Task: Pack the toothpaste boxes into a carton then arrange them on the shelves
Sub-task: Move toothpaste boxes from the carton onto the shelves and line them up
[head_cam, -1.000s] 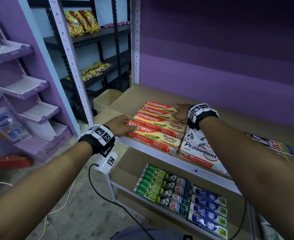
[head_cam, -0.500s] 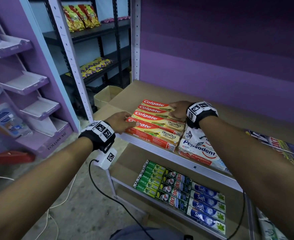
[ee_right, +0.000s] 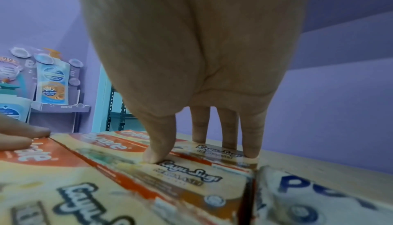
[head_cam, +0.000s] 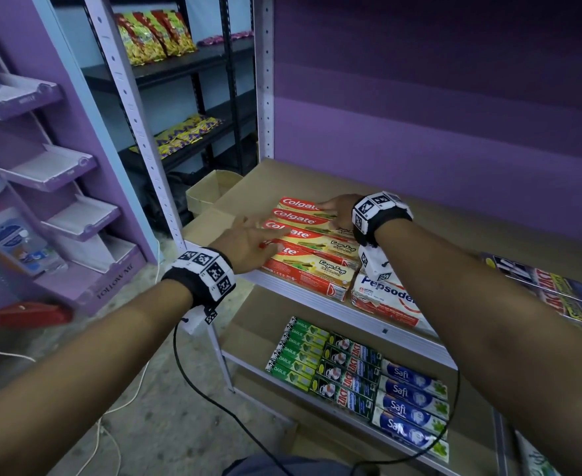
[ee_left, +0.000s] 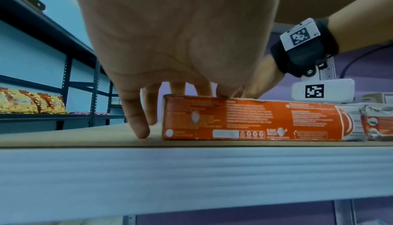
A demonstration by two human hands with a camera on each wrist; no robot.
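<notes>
On the cardboard-lined shelf [head_cam: 454,228], against purple walls, both hands apparently rest flat-fingered on Colgate boxes [head_cam: 317,255].

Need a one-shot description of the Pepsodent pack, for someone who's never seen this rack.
Start at the upper shelf of the rack against the purple wall. A row of red-and-yellow Colgate boxes lies there under both hands; the Pepsodent pack sits beside their right ends, at the front edge. It is the only white pack there, with blue lettering.

You have four red-and-yellow Colgate boxes [head_cam: 312,242] lying flat, side by side and touching, at the upper shelf [head_cam: 368,316] front edge, just beside the Pepsodent pack [head_cam: 385,297].
</notes>
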